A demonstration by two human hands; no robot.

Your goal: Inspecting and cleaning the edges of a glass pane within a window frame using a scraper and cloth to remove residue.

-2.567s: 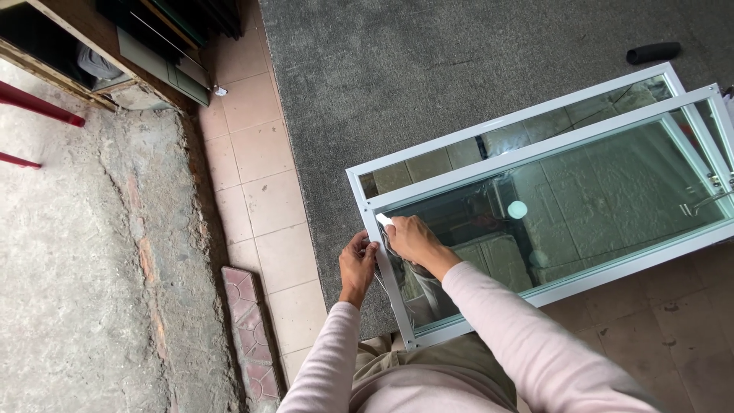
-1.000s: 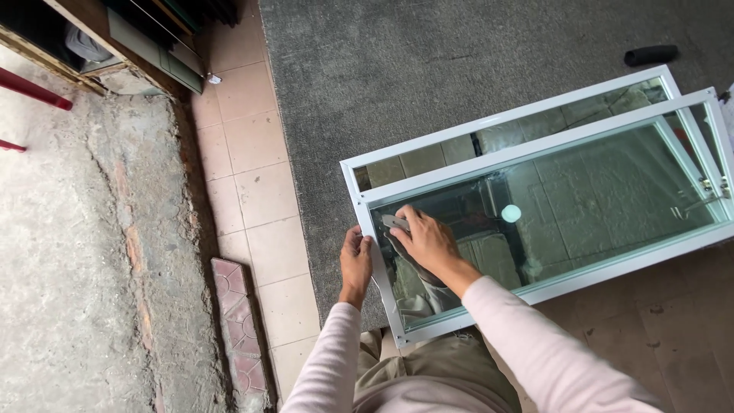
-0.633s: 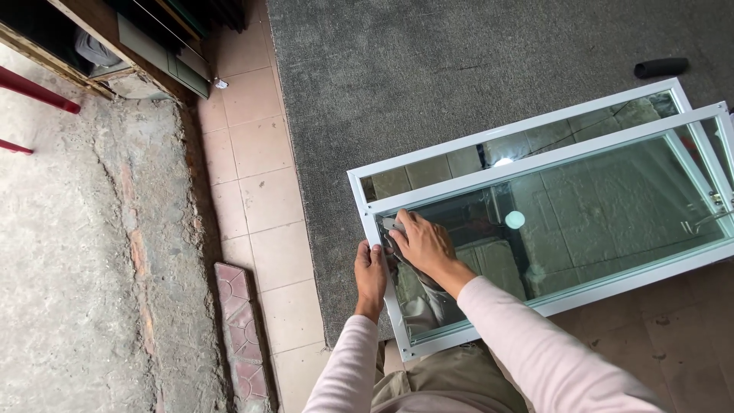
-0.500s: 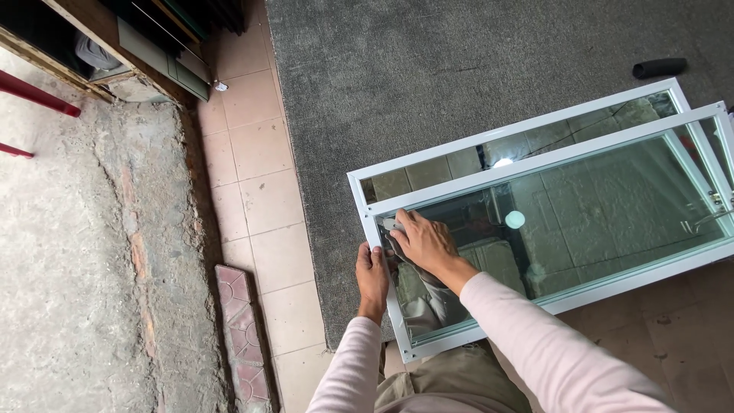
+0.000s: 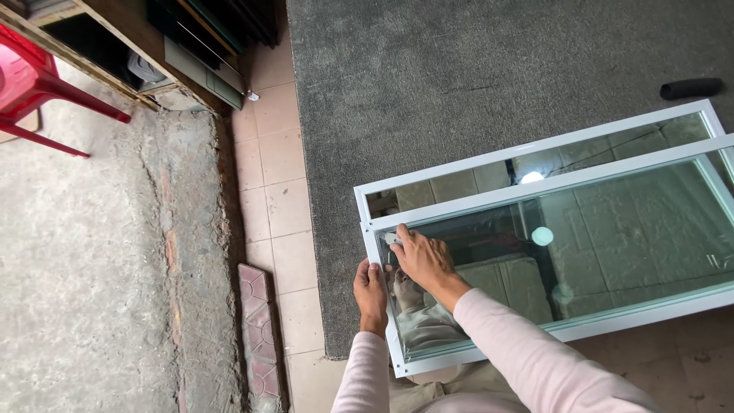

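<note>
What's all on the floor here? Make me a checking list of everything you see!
Surface: grey carpet beside pale floor tiles and rough concrete.
Job's things: two white-framed glass window panels lie flat, the near one overlapping the far one; a small pale thing under the right fingers, too small to tell.
Clutter: black cylinder on the carpet; patterned reddish paver along the tiles.
Grippers: left hand grips the frame's short edge; right hand presses on the glass near the corner.
Cables: nothing seen.
Surroundings: red plastic chair, wooden shelf with dark items.
</note>
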